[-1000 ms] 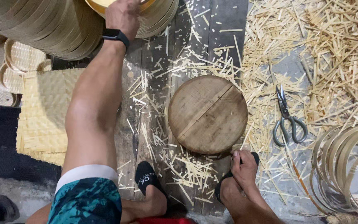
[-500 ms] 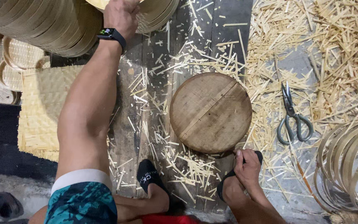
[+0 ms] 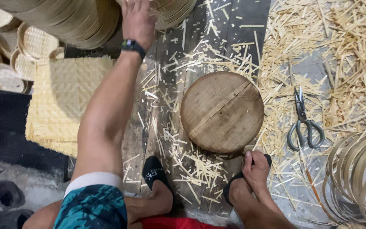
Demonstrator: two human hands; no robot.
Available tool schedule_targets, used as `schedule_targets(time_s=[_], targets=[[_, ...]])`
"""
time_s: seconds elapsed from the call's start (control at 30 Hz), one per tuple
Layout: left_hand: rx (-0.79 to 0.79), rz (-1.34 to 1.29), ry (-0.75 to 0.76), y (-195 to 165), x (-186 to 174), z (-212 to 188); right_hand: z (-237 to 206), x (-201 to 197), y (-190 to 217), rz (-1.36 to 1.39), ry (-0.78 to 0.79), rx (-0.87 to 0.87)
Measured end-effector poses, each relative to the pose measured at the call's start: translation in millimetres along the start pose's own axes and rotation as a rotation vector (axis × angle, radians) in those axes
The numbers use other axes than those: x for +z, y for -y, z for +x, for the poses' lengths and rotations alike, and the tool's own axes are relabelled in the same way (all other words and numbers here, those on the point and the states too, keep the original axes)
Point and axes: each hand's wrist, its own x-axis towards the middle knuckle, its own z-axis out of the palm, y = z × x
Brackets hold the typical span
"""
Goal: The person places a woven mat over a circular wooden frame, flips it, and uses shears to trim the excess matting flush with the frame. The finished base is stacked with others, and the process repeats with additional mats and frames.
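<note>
- The dark plank floor (image 3: 166, 55) carries everything; pale bamboo offcuts (image 3: 293, 38) bury its right side, while the planks to the left lie barer.
- Stacked round woven bamboo trays (image 3: 64, 21) line the floor's far edge. The left hand (image 3: 138, 19), which was already on them a second ago, now lies flat against the stack, fingers spread wide and gripping nothing that I can see.
- The round wooden chopping block (image 3: 222, 111) sits mid-floor, unmoved, top bare.
- A square woven bamboo mat (image 3: 56, 106) lies by the left edge.
- Bent bamboo hoops (image 3: 356, 178) fill the near right corner.
- The right hand (image 3: 256, 170) rests on the foot beside the block, fingers curled and empty.
- Grey-handled scissors (image 3: 305, 121) lie right of the block, apart.
</note>
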Motion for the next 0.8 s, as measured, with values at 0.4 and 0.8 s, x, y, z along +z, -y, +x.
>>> schedule_targets(time_s=[0.4, 0.8], targets=[[-0.853, 0.21, 0.645, 100.4, -58.2, -291.8, -4.1, 2.5, -4.8, 0.032, -0.006, -0.023], [-0.482, 0.343, 0.435, 20.3, -246.0, -179.5, -1.5, 10.2, -17.0, 0.138, 0.016, 0.057]])
